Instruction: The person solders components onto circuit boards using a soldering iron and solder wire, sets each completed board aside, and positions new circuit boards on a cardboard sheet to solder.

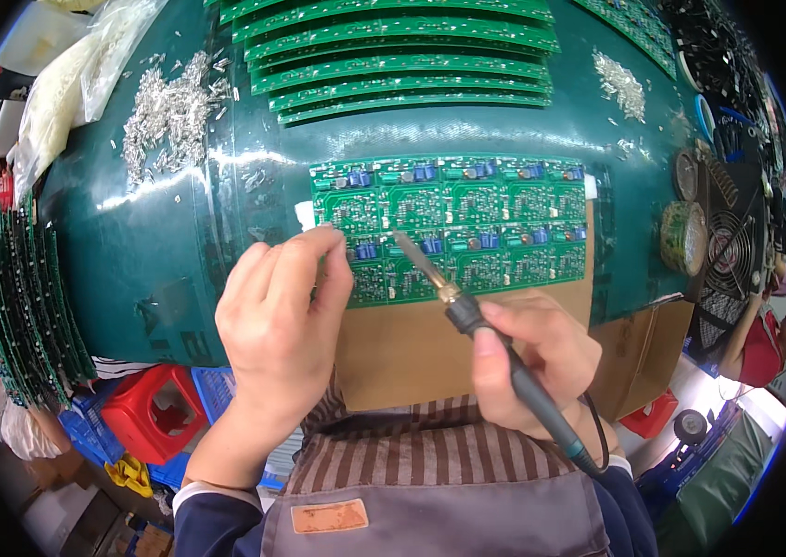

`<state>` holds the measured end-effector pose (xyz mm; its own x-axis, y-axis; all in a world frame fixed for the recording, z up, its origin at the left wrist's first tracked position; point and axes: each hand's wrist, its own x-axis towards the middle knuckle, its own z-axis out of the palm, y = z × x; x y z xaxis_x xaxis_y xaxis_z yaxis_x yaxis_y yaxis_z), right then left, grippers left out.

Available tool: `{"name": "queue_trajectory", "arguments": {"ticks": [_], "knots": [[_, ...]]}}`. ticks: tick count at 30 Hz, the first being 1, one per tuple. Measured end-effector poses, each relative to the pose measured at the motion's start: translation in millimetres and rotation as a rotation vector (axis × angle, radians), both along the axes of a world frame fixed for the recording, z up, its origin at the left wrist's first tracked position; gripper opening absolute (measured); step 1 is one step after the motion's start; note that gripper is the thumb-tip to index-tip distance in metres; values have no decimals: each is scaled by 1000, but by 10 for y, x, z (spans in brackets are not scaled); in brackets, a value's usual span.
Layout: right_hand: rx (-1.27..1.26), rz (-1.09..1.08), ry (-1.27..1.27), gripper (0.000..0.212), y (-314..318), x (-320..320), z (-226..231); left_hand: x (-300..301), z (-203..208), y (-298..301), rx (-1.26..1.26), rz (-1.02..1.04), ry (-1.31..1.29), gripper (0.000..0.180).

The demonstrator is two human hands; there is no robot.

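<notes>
Soldering looks underway: right hand (530, 357) grips soldering iron (467, 316) over green circuit panel (453, 227), left hand (282, 316) pinched closed at its edge; next needs steady tip placement.

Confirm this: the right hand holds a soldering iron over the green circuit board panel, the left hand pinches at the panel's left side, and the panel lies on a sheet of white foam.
One slip: in the head view the circuit board panel lies on brown cardboard, not white foam. The right hand does hold the soldering iron over it, and the left hand pinches at its left side.
</notes>
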<state>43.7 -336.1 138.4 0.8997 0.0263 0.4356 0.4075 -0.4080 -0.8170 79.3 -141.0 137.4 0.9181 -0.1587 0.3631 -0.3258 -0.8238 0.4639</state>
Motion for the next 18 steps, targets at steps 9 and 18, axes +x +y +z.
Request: {"name": "queue_trajectory", "arguments": {"ticks": [9,18], "knots": [[-24,41,29,17,135,137,-47,2,-79,40,-33,4,22,22],[-166,117,-23,17,154,143,30,25,-59,59,5,-45,-10,21]]}}
